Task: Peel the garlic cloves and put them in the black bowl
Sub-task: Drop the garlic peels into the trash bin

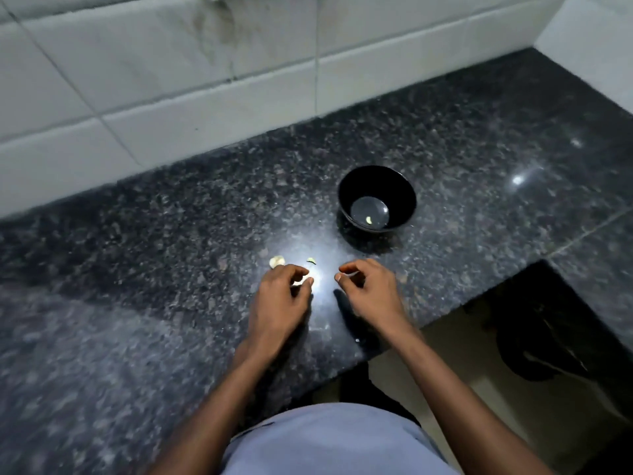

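The black bowl (376,197) stands on the dark granite counter (171,269), beyond my hands and a little to the right. One pale peeled clove (369,220) lies on its bottom. My left hand (281,296) pinches a pale garlic clove (305,281) between thumb and fingers, just above the counter. My right hand (368,286) is a short way to its right, thumb and forefinger pinched on a thin pale strip of garlic skin (349,275). Left of my left hand lie another garlic clove (276,260) and a small scrap of peel (311,260).
White wall tiles (171,80) rise behind the counter. The counter's front edge steps back at the right, where the floor and a dark object (534,337) show below. My pale shirt (329,440) fills the bottom of the view.
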